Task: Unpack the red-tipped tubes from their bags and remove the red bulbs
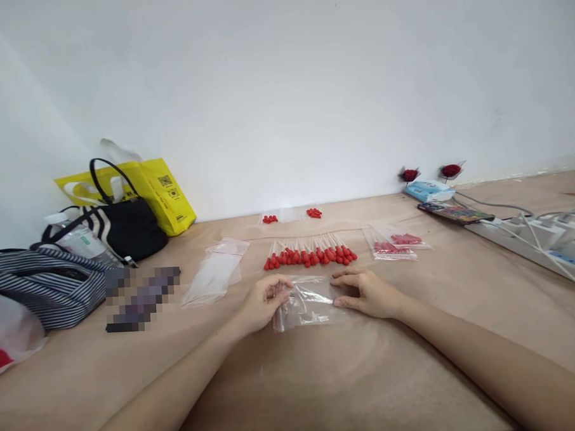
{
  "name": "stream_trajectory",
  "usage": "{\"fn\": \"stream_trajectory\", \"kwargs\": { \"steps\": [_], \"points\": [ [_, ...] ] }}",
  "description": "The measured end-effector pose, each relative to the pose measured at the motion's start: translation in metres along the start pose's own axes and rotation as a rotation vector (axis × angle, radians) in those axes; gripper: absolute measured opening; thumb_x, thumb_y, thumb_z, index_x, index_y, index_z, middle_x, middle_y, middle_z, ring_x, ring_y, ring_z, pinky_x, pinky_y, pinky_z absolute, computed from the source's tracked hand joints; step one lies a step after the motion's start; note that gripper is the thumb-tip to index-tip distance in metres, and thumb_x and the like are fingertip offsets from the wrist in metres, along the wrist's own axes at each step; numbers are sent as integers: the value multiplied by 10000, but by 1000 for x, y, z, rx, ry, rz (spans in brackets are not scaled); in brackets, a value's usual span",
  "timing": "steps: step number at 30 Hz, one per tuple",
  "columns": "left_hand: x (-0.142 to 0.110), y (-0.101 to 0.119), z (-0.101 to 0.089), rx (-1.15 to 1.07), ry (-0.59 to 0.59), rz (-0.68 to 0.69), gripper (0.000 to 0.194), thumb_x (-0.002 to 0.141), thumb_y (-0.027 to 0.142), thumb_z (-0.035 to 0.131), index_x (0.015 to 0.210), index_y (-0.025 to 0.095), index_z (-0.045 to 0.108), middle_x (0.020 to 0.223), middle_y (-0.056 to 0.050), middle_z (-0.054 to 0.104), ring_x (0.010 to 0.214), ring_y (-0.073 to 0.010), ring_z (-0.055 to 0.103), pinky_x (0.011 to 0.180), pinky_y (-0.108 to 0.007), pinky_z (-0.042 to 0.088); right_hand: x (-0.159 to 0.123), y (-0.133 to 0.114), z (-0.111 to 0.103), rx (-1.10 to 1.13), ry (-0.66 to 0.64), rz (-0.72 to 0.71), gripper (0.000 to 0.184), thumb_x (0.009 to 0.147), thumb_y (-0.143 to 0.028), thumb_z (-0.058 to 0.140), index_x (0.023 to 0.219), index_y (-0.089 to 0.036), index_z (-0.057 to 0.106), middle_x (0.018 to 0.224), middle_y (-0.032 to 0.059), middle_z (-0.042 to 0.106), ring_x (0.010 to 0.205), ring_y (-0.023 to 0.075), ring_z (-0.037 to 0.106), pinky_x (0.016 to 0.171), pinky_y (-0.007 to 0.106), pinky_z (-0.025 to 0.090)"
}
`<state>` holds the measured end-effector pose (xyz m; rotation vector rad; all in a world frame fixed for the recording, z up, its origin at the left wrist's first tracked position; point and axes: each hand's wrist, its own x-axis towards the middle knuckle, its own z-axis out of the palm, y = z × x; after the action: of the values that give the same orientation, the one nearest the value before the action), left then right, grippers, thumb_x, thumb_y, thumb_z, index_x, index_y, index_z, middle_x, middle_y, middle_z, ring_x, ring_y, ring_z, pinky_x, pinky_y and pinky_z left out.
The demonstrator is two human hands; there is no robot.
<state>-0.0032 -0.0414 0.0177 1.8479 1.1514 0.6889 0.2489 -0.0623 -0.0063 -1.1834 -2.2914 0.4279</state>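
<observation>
A clear plastic bag (313,300) lies flat on the table between my two hands. My left hand (266,300) pinches its left end, where a reddish strip shows at the edge. At the bag's right edge, my right hand (367,293) rests with thumb and fingers apart, the fingertips touching the plastic. Just beyond the bag is a row of white sticks with bulbous red tips (313,255), tips toward me. Flat clear bags (216,269) are stacked to the left. On the right lie clear bags with red-tipped pieces inside (394,244).
More bagged red-tipped pieces (291,215) lie by the wall. At left stand a yellow bag (170,198), a black handbag (135,225), a striped pouch (57,286) and a blurred dark object (146,301). At right are a tissue pack (429,191), a phone-like item (456,212) and a power strip (522,240).
</observation>
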Motion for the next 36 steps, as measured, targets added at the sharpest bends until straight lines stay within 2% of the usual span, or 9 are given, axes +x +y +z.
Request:
{"fn": "stream_trajectory", "kwargs": {
  "steps": [7, 9, 12, 15, 19, 22, 26, 30, 36],
  "points": [
    [-15, -14, -86, 132, 738, -175, 399, 654, 418, 513, 962, 165, 527, 695, -19, 595, 645, -166, 577, 610, -261, 449, -1, 1, 1, -47, -24, -17, 431, 768, -444, 522, 1087, -161, 580, 1130, 113, 555, 1028, 221, 509, 893, 355, 399],
    [-21, -30, -105, 321, 820, -282, 392, 652, 420, 515, 949, 166, 545, 664, -25, 590, 700, -204, 584, 684, -307, 447, -1, 1, 1, -54, -27, -12, 431, 771, -441, 520, 1091, -157, 578, 1130, 115, 554, 1028, 223, 508, 893, 356, 400],
    [-30, -51, -116, 680, 760, -433, 350, 621, 388, 549, 882, 157, 584, 733, -77, 573, 947, -304, 513, 800, -391, 405, -1, 0, 1, -59, -24, 0, 430, 771, -435, 521, 1089, -152, 580, 1125, 121, 555, 1021, 225, 511, 885, 356, 407],
    [-35, -56, -112, 878, 770, -477, 392, 623, 412, 559, 927, 166, 586, 1051, -146, 484, 1097, -379, 373, 835, -482, 355, -1, 0, 1, -54, -9, -2, 416, 774, -430, 520, 1077, -152, 586, 1118, 123, 557, 1004, 223, 521, 873, 360, 417],
    [-21, -40, -100, 962, 775, -129, 327, 698, 391, 506, 953, 197, 571, 1116, -106, 438, 1071, -311, 400, 871, -461, 336, -1, 0, 1, -55, 2, -13, 401, 780, -426, 513, 1070, -159, 588, 1111, 119, 559, 1000, 221, 525, 870, 362, 418],
    [9, -26, -83, 838, 523, 165, 212, 727, 358, 492, 824, 201, 597, 945, -48, 528, 937, -208, 493, 865, -351, 374, -1, 1, 2, -61, -3, -14, 404, 784, -429, 508, 1079, -163, 583, 1112, 115, 557, 1009, 220, 520, 876, 360, 416],
    [55, -11, -51, 823, 271, 373, 238, 761, 361, 487, 875, 208, 629, 900, -47, 552, 903, -193, 503, 829, -319, 387, -1, 4, 3, -56, -14, -22, 426, 777, -451, 509, 1095, -174, 572, 1119, 110, 548, 1023, 221, 509, 880, 357, 416],
    [87, -5, -27, 937, 224, 361, 272, 772, 369, 491, 958, 225, 627, 913, -52, 589, 903, -216, 515, 811, -350, 366, -1, 6, 3, -51, -19, -28, 431, 777, -449, 512, 1104, -173, 564, 1125, 111, 538, 1032, 217, 497, 886, 352, 410],
    [100, -8, -20, 964, 191, 363, 224, 812, 345, 446, 809, 246, 647, 813, -13, 650, 861, -216, 543, 792, -387, 311, -1, 5, 3, -43, -14, -40, 421, 779, -439, 512, 1103, -176, 563, 1130, 113, 533, 1032, 219, 492, 887, 362, 403]
  ]
}}
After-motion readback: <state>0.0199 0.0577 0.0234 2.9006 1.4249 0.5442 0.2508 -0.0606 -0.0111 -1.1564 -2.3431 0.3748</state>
